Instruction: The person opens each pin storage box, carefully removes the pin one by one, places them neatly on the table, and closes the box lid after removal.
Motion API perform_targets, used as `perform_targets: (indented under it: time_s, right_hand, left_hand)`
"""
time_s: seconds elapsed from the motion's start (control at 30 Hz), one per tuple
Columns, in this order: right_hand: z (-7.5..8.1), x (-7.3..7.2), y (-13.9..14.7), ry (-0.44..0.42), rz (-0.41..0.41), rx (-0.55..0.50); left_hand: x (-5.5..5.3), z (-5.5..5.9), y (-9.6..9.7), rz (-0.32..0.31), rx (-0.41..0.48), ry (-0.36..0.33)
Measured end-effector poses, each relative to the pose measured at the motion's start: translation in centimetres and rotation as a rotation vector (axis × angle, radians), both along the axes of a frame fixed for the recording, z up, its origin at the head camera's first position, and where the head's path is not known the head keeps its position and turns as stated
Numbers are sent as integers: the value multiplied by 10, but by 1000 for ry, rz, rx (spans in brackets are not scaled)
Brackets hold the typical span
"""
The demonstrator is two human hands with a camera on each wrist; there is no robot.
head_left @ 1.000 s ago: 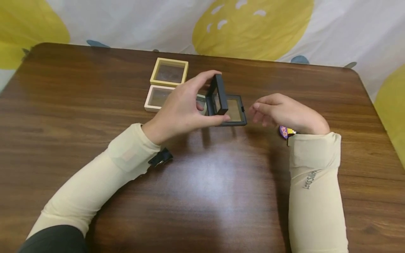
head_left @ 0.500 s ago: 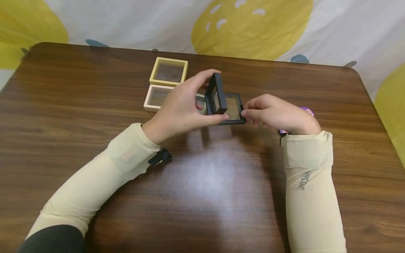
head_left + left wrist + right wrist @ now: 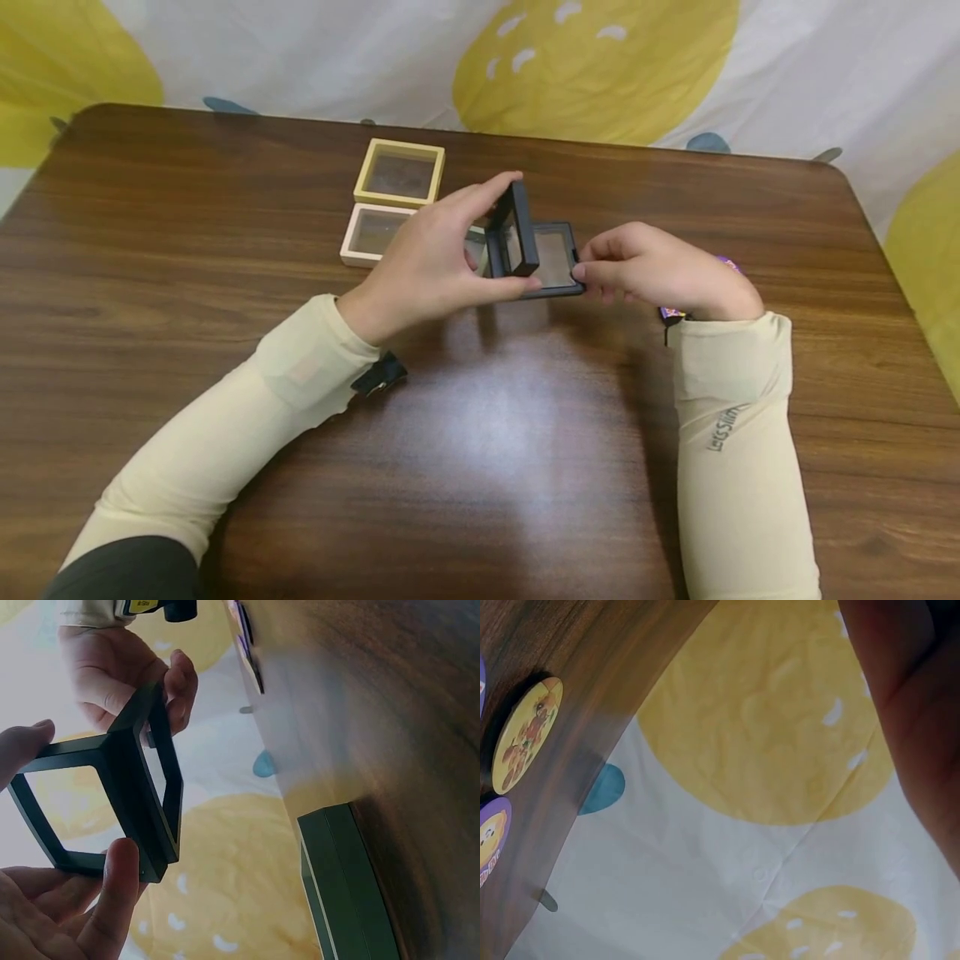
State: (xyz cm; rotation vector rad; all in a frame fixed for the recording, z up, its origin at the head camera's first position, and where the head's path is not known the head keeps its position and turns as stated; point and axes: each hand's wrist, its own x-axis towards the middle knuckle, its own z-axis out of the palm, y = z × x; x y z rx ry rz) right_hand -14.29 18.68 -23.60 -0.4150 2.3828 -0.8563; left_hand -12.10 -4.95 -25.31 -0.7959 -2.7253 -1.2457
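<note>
A black hinged display frame [image 3: 555, 258] with clear panes stands opened, its two halves at an angle. My left hand [image 3: 431, 250] grips one half between thumb and fingers. At the other half's right edge, my right hand [image 3: 645, 262] pinches the rim near a small tab with thumb and forefinger. The left wrist view shows the black frame [image 3: 124, 772] held above the table, with the right hand [image 3: 120, 667] behind it. Only a dark part of the right hand [image 3: 922, 720] enters the right wrist view; the frame is out of sight there.
A yellow frame [image 3: 438, 179] and a pale pink frame [image 3: 358, 254] lie at the back of the brown table [image 3: 480, 467]. Purple-edged badges [image 3: 672, 315] sit partly hidden beneath the right wrist. A sunflower badge [image 3: 527, 735] lies near them. A patterned cloth [image 3: 405, 58] hangs behind.
My right hand has moved left onto the black frame's edge and now pinches it. The left hand has stayed almost still, holding its half.
</note>
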Motion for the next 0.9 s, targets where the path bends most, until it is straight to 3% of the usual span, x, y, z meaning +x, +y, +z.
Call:
perform_targets:
  time_s: [0.47,0.9]
  right_hand:
    - [10,7,-5,111,33,20]
    - [17,13,-8,141,15,3]
  left_hand:
    - [-3,-1,-2,-7,-99,39]
    - [-5,-3,0,12,-160,72]
